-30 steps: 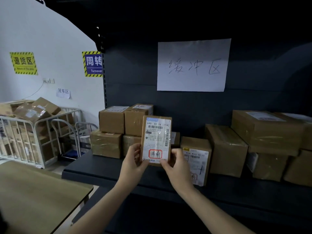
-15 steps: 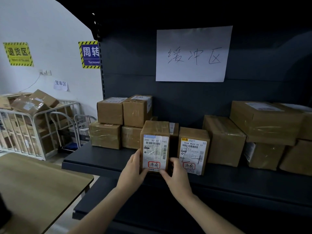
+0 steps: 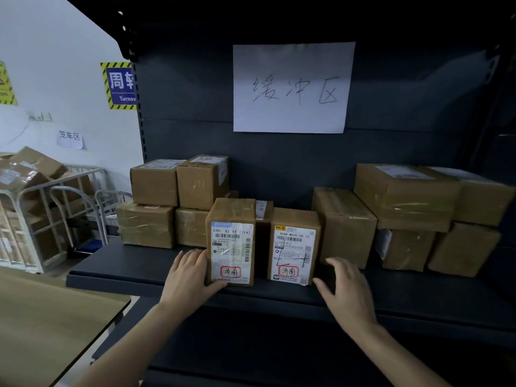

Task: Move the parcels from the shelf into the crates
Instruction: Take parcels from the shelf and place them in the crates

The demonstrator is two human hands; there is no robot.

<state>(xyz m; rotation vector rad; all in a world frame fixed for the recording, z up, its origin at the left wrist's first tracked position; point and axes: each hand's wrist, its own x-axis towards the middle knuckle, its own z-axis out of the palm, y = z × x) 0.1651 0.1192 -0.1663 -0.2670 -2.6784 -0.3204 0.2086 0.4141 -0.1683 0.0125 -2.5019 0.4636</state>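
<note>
Two small brown parcels stand upright side by side at the front of the dark shelf [image 3: 145, 270], each with a white label and a red stamp. My left hand [image 3: 187, 277] lies against the left side of the left labelled parcel [image 3: 230, 241], thumb hooked at its bottom front edge. My right hand [image 3: 346, 291] hovers with fingers spread just right of the right labelled parcel [image 3: 294, 247], apart from it. More taped parcels are stacked behind on the left [image 3: 153, 202] and on the right [image 3: 405, 196]. No crate is in view.
A handwritten white paper sign [image 3: 293, 88] hangs on the shelf's back panel. A wooden table [image 3: 50, 325] sits at the lower left. Behind it a white wire cage cart [image 3: 25, 219] holds several cardboard boxes. A lower shelf edge runs below my arms.
The parcel I held up in both hands came down onto the shelf next to the other labelled parcel. My right hand let go and moved right, past that second parcel.
</note>
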